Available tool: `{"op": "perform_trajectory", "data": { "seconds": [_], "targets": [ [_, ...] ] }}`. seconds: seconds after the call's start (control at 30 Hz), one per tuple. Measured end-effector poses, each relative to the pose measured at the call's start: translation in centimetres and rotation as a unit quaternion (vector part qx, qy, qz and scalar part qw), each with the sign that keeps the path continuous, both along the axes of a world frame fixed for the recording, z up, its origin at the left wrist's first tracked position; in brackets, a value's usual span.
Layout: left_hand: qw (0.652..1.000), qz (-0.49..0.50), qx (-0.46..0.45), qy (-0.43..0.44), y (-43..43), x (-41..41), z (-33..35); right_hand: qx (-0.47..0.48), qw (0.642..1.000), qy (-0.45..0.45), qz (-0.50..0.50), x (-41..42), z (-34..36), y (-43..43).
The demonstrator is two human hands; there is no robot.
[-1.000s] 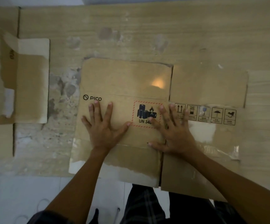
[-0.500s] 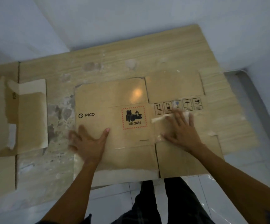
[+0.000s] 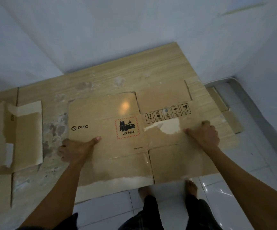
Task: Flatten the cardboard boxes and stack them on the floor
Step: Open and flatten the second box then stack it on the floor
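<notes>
A flattened brown cardboard box (image 3: 111,113) printed with PICO, a red UN 3481 label and handling symbols lies on a worn wooden tabletop (image 3: 134,75). My left hand (image 3: 75,149) grips its left edge, thumb on top and fingers curled under. At the box's right edge my right hand (image 3: 204,135) is closed the same way. A second flattened box (image 3: 23,138) with torn white tape lies at the table's far left.
White walls meet in a corner behind the table. White floor tiles (image 3: 234,191) lie in front and to the right, where my legs and feet (image 3: 190,186) stand. More cardboard pieces (image 3: 230,120) show past the table's right edge.
Both hands slid outward from pressing flat on the box's middle to gripping its left and right edges. The camera has pulled back and up, showing the walls and floor.
</notes>
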State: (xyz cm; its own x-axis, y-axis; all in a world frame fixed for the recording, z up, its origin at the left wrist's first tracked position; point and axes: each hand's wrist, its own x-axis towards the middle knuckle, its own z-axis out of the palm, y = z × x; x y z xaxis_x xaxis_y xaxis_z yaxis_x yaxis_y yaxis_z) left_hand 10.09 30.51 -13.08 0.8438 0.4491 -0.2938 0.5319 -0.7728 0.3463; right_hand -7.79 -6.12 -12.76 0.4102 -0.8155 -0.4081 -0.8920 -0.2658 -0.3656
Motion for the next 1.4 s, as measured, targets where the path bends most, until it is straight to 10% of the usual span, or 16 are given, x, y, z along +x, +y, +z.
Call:
{"op": "perform_trajectory", "data": {
  "seconds": [0.23, 0.4, 1.4],
  "targets": [
    [0.992, -0.022, -0.016, -0.124, -5.7, -0.9, 7.8, 0.335, 0.912, -0.238, 0.005, -2.5, 4.7, -5.0],
    [0.977, -0.055, 0.056, -0.199, -13.3, -5.2, 13.3, 0.410, 0.880, -0.240, 0.002, -6.9, 6.9, -7.7],
    [0.895, -0.327, -0.173, -0.249, -53.9, -29.1, 21.3, 0.360, 0.852, -0.350, -0.148, -36.2, 6.4, -37.7]
  ]
}}
